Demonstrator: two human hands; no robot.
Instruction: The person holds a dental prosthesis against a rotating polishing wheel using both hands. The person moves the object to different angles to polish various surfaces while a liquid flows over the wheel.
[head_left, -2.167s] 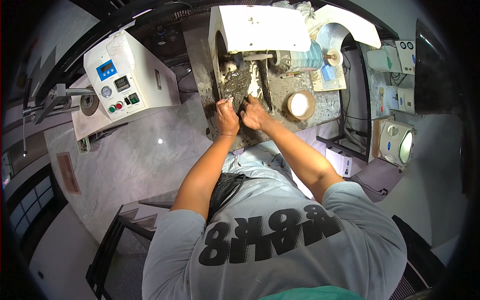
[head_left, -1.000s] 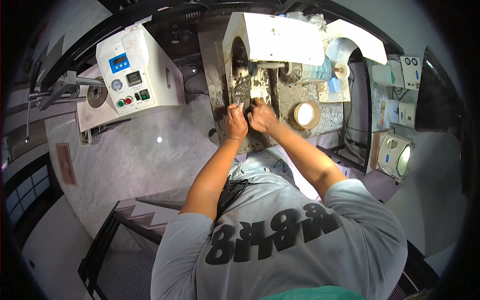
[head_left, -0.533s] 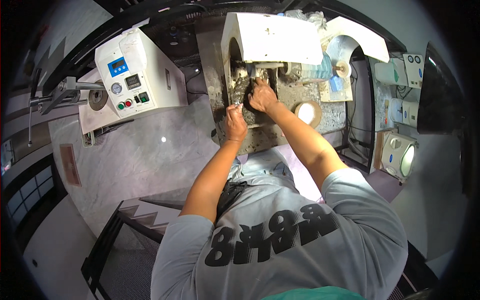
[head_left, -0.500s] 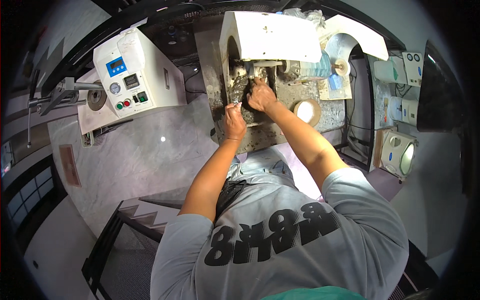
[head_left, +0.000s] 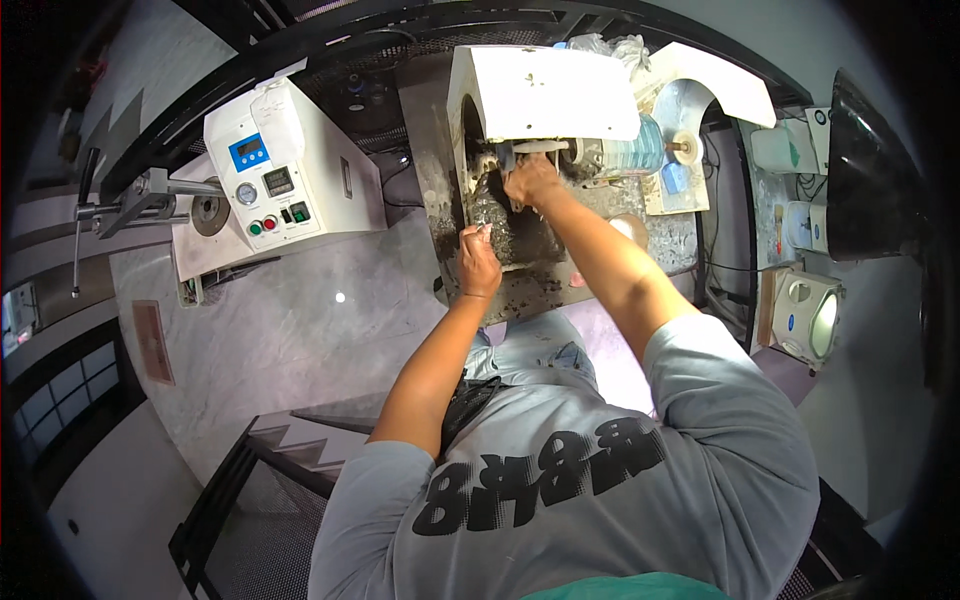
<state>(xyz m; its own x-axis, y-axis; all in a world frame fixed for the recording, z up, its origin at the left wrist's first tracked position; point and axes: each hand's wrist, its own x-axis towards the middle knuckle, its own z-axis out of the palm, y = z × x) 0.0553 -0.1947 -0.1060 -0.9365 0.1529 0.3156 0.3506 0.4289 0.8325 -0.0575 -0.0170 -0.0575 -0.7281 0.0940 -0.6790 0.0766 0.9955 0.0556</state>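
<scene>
The left hand is closed, its thumb and forefinger pinching a small whitish piece too tiny to make out further; this piece sits above the left part of a shallow, dark, mud-smeared trough, toward the near edge of the grey, splattered workbench; the right hand is half curled, fingers bent down, just below the front edge of a white, angular, box-like hood; whether that hand has hold of anything cannot be told, since its fingertips are hidden; just beyond it, close to the knuckles, a pale, slim cylindrical rod lies crosswise under the hood; dark, wet, lumpy sludge spreads through the trough between the two hands; right of the hood, a clear, bluish, ribbed plastic bottle lies on its side, with a white, arched cover near the bench's far right corner and a small, light-blue block below it; toward the right edge of the bench stands a round, tan bowl with white contents, partly hidden by the right forearm; a small pink object lies by the near edge.
</scene>
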